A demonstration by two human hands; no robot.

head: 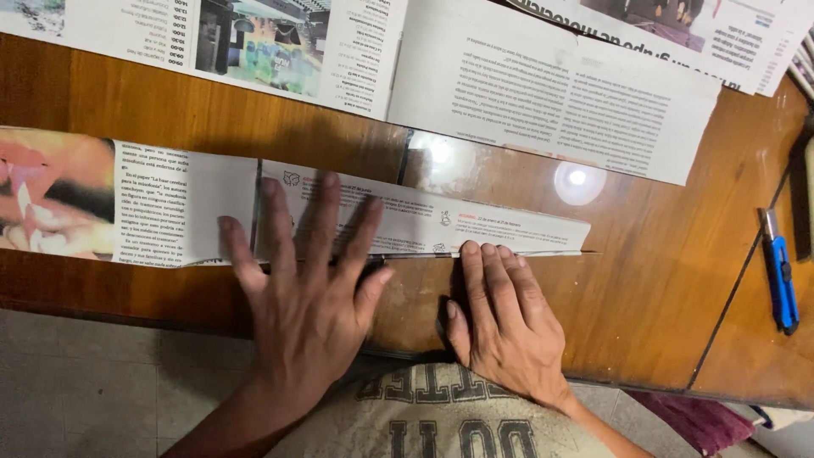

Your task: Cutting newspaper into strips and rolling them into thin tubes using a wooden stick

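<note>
Here the left hand (307, 280) lies flat, fingers spread, on a folded newspaper strip (424, 222); just beside it the right hand (502, 318), fingers together, touches the strip's near edge. Its left end is cut off; a blue utility knife (778, 271) lies well right.

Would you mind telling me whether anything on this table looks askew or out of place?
Nothing stands out. Both hands, left and right, press flat on a folded newspaper strip lying straight along the wooden table. A blue utility knife rests apart at the right, and more newspaper sheets lie flat beyond.
</note>
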